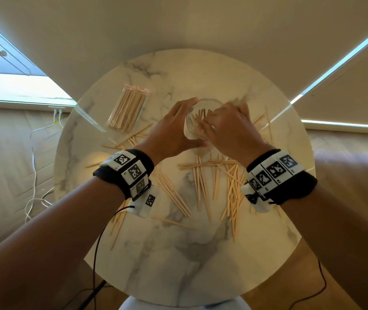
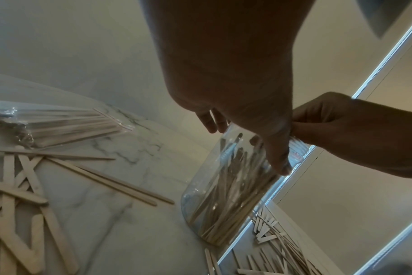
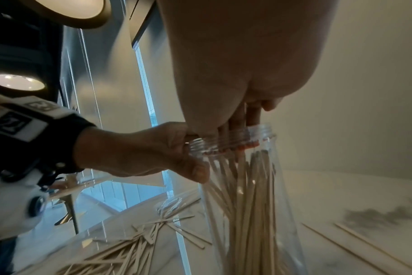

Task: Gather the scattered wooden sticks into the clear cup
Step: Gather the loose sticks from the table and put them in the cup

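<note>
A clear plastic cup [image 1: 197, 121] with a threaded neck stands tilted on the round marble table [image 1: 178, 260], holding several wooden sticks [image 3: 249, 195]. My left hand [image 1: 174, 130] grips the cup near its rim, thumb on the near side [image 2: 279, 154] and fingers on the far side. My right hand [image 1: 227, 124] is over the mouth. Its bunched fingers [image 3: 252, 115] reach down into the neck, pinching the tops of sticks. Many loose sticks [image 1: 214, 182] lie scattered in front of the cup and beside it.
A clear bag of sticks [image 1: 129, 108] lies at the table's back left. More sticks lie right of the cup [image 1: 266, 124] and under my left wrist [image 1: 118, 222]. White cables [image 1: 33, 171] run over the wooden floor at left. Drawn blinds hang behind the table.
</note>
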`<state>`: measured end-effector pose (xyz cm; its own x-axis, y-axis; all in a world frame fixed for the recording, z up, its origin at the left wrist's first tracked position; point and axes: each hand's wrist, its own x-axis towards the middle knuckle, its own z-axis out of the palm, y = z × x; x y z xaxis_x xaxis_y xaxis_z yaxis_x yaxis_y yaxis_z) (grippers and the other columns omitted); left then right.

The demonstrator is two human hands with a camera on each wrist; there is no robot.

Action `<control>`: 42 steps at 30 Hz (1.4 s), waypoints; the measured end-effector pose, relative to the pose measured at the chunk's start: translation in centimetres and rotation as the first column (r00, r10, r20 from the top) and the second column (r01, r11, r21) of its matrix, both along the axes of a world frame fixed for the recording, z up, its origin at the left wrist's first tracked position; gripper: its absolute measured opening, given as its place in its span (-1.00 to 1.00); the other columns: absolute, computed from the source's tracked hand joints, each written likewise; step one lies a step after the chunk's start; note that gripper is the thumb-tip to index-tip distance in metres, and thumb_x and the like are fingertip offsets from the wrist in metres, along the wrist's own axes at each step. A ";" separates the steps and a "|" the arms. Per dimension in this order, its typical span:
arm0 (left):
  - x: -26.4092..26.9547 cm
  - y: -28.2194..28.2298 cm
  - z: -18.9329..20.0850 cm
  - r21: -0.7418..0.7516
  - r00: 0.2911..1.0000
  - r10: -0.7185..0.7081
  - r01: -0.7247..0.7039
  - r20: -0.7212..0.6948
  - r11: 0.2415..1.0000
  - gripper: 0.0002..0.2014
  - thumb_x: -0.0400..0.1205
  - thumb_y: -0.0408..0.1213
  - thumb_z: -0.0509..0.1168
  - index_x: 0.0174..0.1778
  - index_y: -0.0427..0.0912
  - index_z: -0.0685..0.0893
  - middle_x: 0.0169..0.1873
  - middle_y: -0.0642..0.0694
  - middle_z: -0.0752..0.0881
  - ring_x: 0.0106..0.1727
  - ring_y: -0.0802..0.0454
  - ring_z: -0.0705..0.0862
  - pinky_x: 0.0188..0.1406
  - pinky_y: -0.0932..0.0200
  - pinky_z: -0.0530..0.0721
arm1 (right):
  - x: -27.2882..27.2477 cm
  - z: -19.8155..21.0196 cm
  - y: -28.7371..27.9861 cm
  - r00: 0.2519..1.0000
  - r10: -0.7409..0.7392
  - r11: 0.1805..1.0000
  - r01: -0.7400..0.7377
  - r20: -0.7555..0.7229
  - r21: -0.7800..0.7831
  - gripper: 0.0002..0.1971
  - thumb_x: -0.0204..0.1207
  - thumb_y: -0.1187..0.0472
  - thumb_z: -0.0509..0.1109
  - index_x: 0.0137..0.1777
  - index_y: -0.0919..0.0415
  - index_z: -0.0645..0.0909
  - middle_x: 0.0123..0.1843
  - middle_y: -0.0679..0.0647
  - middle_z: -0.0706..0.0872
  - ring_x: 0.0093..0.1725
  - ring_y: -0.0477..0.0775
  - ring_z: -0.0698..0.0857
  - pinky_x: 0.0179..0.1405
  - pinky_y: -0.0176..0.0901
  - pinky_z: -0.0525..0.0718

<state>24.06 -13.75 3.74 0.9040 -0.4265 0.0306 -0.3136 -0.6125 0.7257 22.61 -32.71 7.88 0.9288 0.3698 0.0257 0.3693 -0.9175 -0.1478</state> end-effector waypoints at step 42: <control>-12.6 17.9 -5.7 0.532 0.976 0.175 -0.081 -0.130 0.843 -0.18 0.41 0.24 0.57 0.58 0.14 0.48 0.46 -0.13 0.45 0.43 -0.29 0.46 0.29 -0.26 0.60 | -13.5 -9.4 11.6 0.767 -0.286 0.913 0.401 -0.575 0.080 -0.48 0.46 0.01 0.53 0.31 0.25 0.52 0.27 0.20 0.59 0.24 0.29 0.61 0.19 0.12 0.64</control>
<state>11.44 4.19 -2.00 0.9227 -0.2166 -0.3190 -0.1093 -0.9402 0.3225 9.15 -21.08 -1.50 0.8732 0.0643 -0.4831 -0.1585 -0.8999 -0.4063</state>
